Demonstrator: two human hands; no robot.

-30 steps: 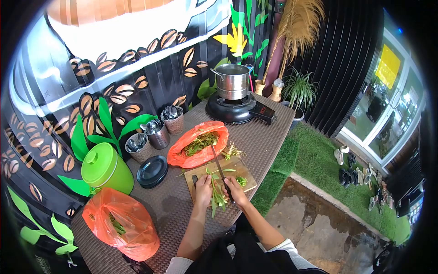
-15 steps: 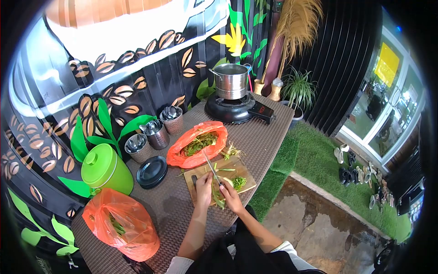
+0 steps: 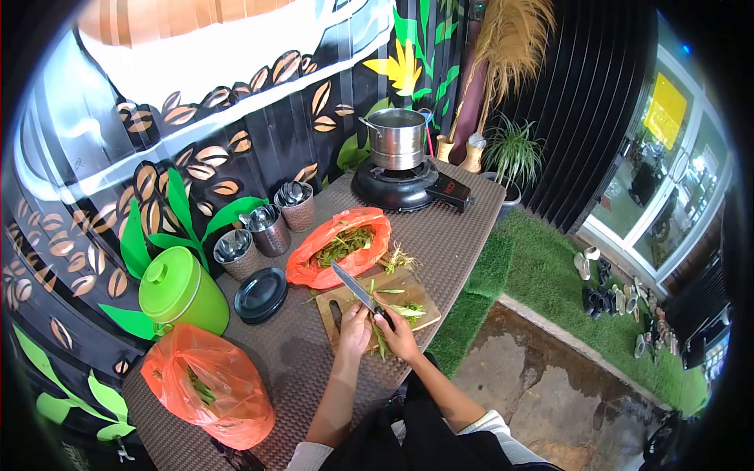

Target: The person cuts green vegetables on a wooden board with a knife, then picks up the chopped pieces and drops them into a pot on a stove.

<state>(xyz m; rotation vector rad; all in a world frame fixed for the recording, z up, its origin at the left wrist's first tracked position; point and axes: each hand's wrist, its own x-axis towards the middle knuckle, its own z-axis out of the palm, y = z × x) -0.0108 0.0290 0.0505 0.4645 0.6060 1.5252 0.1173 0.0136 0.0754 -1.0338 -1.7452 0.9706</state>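
My right hand is closed round the black handle of a kitchen knife, whose broad blade points away and to the left over the wooden cutting board. Close beside it, my left hand pinches leafy green stems that hang down between the two hands. More long leaves and chopped greens lie on the board to the right. Just beyond the board, an orange plastic bag stands open with leafy greens inside. A small heap of root ends lies by the board's far edge.
A steel pot sits on a black portable stove at the table's far end. Cutlery cups, black plates and a green lidded canister line the wall side. Another orange bag stands at the near left.
The knife has swung left and its blade now shows its broad side. The greens in my hands have shifted, with leaves now lying across the chopped pile.
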